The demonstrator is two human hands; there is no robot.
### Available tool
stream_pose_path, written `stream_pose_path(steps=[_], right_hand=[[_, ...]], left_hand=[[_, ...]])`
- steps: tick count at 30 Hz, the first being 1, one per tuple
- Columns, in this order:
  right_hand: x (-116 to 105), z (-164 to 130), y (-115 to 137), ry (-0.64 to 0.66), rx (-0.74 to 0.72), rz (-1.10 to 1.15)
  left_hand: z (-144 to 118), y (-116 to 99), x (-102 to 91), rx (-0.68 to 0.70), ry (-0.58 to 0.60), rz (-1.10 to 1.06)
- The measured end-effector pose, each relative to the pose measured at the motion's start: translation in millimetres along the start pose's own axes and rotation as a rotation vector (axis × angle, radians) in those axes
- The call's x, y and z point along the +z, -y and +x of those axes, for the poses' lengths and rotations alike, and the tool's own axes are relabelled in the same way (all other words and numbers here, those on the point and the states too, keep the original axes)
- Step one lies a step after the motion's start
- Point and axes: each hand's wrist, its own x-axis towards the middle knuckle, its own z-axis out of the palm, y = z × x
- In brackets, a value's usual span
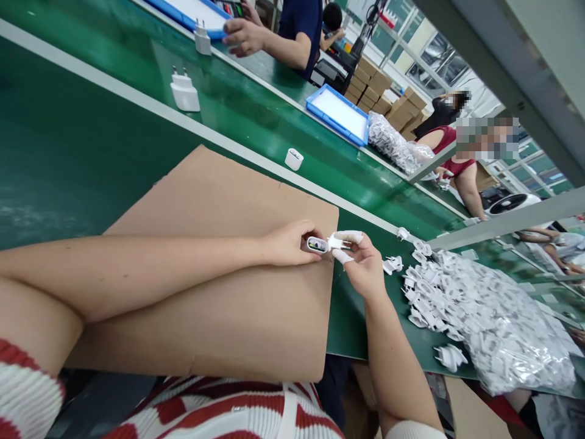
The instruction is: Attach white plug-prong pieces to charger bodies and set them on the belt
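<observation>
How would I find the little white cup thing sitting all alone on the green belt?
Start at the big brown cardboard sheet and look just past its far edge. The small white shell stands alone there on the green belt; unlike the chargers further left, it has no prongs.

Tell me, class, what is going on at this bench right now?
A person holds a white charger body in the left hand and a white plug piece in the right hand, meeting over a cardboard sheet. A heap of plug pieces lies to the right. A finished charger stands on the green belt.

Green bench (82, 152), cardboard sheet (219, 292), plug parts (457, 305)
</observation>
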Motion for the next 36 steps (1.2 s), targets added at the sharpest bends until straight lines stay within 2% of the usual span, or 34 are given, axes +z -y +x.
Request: stream_pose_path(steps=[5,8,13,19,21,25,28,30,32,34,36], right_hand=[[9,-4,8,0.012,-0.286,-0.521],[16,-2,11,0.088,-0.361,-0.738],[21,4,16,0.160,-0.370,-0.919],[28,14,42,0.307,-0.234,-1.085],[28,19,50,0.343,-0.181,-1.113],[29,25,52,0.333,-0.082,-1.096],[31,20,42,0.251,-0.049,-1.027],[29,13,30,0.177,-0.043,-0.869],[20,5,17,0.123,-0.043,-0.623],[0,-4,4,0.066,-0.060,-0.475],[-28,-13,-7,-0.060,-0.096,-0.610]], left_hand=[[1,-1,-2.2,-0.012,-0.012,0.043],[2,-3,-3.7,-0.017,-0.004,0.046],[2,-4,-3.6,-0.046,0.008,0.000],[1,0,-1.3,-0.042,-0.001,-0.058],[1,0,-1.3,-0.040,-0.003,-0.053],[0,1,-1.3,-0.019,-0.025,-0.005],[-3,-1,0.4,-0.007,-0.050,0.021],[-4,-3,1.5,-0.008,-0.046,0.054],[1,-4,0.1,-0.018,-0.008,0.122],[16,-3,-6.3,-0.031,0.012,0.200],[41,3,-19.5,-0.042,-0.040,0.291]])
